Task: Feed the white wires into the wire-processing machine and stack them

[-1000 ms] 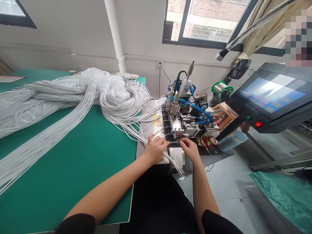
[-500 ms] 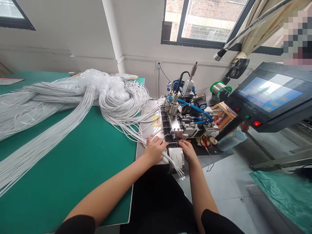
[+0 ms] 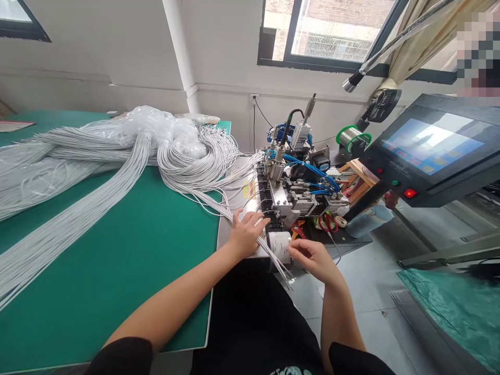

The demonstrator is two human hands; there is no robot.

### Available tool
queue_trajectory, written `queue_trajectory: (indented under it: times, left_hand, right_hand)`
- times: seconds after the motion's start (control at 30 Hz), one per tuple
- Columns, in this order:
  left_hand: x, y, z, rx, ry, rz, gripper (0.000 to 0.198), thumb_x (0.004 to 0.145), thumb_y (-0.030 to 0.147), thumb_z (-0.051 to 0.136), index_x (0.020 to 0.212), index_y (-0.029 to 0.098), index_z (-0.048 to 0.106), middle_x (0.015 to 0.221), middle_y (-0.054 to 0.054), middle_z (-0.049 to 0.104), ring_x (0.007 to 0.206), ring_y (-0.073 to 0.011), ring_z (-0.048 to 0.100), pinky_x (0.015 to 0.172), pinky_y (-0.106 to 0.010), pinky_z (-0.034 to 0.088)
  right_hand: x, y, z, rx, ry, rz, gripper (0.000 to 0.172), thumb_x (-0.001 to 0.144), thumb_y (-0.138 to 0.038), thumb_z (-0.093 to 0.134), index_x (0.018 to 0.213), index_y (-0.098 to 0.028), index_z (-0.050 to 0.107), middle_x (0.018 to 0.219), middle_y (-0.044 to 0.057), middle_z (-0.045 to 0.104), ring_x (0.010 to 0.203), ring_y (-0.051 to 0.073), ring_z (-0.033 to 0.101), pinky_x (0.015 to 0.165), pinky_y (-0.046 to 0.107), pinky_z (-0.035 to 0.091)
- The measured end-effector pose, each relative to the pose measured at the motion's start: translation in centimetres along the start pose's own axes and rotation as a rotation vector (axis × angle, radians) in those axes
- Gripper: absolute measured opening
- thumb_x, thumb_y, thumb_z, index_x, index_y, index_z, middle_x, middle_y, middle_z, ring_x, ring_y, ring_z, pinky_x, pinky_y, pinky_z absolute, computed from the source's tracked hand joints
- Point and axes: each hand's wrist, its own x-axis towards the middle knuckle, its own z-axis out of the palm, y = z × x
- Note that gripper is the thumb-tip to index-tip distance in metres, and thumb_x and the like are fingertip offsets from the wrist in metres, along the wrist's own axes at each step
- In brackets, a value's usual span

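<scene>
My left hand (image 3: 248, 234) is curled over a bundle of thin grey-white cables (image 3: 275, 259), whose free ends stick out past it toward me. Its fingertips reach the edge of the black feed track (image 3: 273, 223) on the machine. My right hand (image 3: 312, 256) hovers just right of the white cylinder (image 3: 279, 247) at the track's near end. Thumb and forefinger there are slightly apart, and I see nothing between them. More cables lead leftward from the track to a large coil (image 3: 199, 169) on the green table.
The machine (image 3: 292, 177) with blue hoses stands right of the green table (image 3: 156, 260). A touch screen panel (image 3: 433, 146) rises at the right, near a solder wire spool (image 3: 353, 139). Red-handled scissors (image 3: 328, 223) lie beside the machine.
My right hand has left the track and come down and right, beside the white cylinder. My left hand stays over the cable bundle, with its fingers slightly more spread.
</scene>
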Motion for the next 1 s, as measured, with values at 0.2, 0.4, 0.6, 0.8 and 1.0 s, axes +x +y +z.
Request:
queue_trajectory:
  times: [0.2,0.4,0.6,0.8,1.0]
  left_hand:
    - [0.1,0.2,-0.5,-0.017,0.038,-0.016,0.034,0.085,0.013,0.048,0.114,0.024,0.061,0.111,-0.006,0.066,0.1,-0.022,0.059,0.1,-0.048,0.024]
    - [-0.5,-0.2,-0.1,-0.032,0.068,0.131,0.038,0.084,0.008,0.046,0.111,0.03,0.063,0.1,0.001,0.069,0.086,-0.0148,0.064,0.099,-0.041,0.024]
    - [-0.5,0.0,-0.3,-0.057,0.098,0.313,0.016,0.093,0.027,0.051,0.105,0.03,0.062,0.09,0.005,0.071,0.07,-0.0085,0.062,0.099,-0.037,0.024]
    - [-0.4,0.0,-0.5,-0.041,0.046,0.38,0.017,0.096,0.029,0.047,0.103,0.026,0.061,0.073,0.006,0.067,0.064,-0.0075,0.058,0.093,-0.032,0.029]
    - [-0.5,0.2,0.0,0.001,0.045,0.254,0.021,0.094,0.024,0.043,0.086,0.022,0.063,0.071,0.004,0.064,0.064,-0.0093,0.058,0.09,-0.035,0.029]
  right_hand:
    - [-1.2,-1.6,-0.2,-0.115,-0.339,-0.138,0.019,0.085,-0.033,0.06,0.079,-0.022,0.074,0.068,0.003,0.066,0.062,0.015,0.055,0.055,0.024,0.042]
    - [-1.7,-0.8,-1.7,-0.12,0.011,-0.049,0.022,0.083,-0.04,0.062,0.073,-0.021,0.068,0.065,0.002,0.061,0.056,0.014,0.048,0.051,0.026,0.038]
    - [-1.3,0.5,-1.4,0.118,0.394,0.07,0.027,0.077,-0.046,0.069,0.081,-0.02,0.067,0.07,0.003,0.064,0.059,0.016,0.053,0.054,0.027,0.042]
    - [0.8,2.0,1.1,0.399,0.595,0.09,0.028,0.074,-0.045,0.071,0.085,-0.019,0.07,0.075,0.005,0.066,0.056,0.014,0.054,0.048,0.026,0.039]
    - [2.4,2.7,2.3,0.451,0.634,0.083,0.032,0.077,-0.047,0.068,0.089,-0.018,0.072,0.075,0.005,0.067,0.053,0.012,0.05,0.047,0.025,0.036]
